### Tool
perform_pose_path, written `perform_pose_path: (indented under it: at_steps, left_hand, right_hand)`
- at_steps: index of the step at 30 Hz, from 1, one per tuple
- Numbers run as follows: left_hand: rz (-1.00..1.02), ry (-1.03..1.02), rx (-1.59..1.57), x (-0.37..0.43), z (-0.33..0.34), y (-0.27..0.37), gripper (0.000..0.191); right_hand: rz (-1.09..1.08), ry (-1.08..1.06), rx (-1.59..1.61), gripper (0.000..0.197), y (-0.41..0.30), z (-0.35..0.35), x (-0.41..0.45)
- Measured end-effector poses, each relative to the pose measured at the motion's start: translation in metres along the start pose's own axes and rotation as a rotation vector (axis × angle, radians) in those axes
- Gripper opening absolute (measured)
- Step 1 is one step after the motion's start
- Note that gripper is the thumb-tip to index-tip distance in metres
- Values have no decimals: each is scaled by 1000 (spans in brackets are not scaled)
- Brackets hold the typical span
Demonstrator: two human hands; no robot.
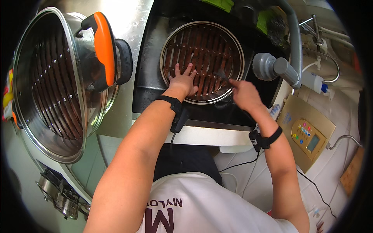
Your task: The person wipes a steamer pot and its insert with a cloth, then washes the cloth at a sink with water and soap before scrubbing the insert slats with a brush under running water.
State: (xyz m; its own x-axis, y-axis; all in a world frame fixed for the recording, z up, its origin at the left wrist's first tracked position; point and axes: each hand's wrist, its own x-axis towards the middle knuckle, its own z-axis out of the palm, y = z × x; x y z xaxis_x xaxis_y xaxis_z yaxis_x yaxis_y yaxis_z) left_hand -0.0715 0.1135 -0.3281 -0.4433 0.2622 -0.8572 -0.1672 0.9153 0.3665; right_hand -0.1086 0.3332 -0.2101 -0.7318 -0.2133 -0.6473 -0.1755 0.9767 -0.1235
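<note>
In the dark sink before me stands a round metal pot or steamer tier with a brown slatted rack inside it. My left hand lies spread, palm down, on the near left part of the slats. At the near right rim, my right hand has its fingers closed on a small dark brush-like tool, whose splayed end lies over the slats. The tool's exact kind is hard to tell. Both wrists wear black straps with small cabled devices.
A large steel pot with orange-and-black handles and a slatted rack inside stands on the steel counter at left. Right of the sink are a grey faucet, a pump bottle and a gold control box. A dark scourer sits behind.
</note>
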Motion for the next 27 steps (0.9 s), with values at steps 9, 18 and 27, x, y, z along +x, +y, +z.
perform_pose_path:
  at_steps: [9, 18, 27]
  left_hand:
    - [26, -33, 65, 3, -2, 2, 79]
    - [-13, -52, -27, 6, -5, 6, 77]
    - [7, -48, -5, 20, 6, -1, 70]
  right_hand:
    - [-21, -54, 39, 39, 8, 17, 0]
    - [108, -76, 20, 35, 11, 14, -13]
    - [-129, -330, 138, 36, -14, -17, -3]
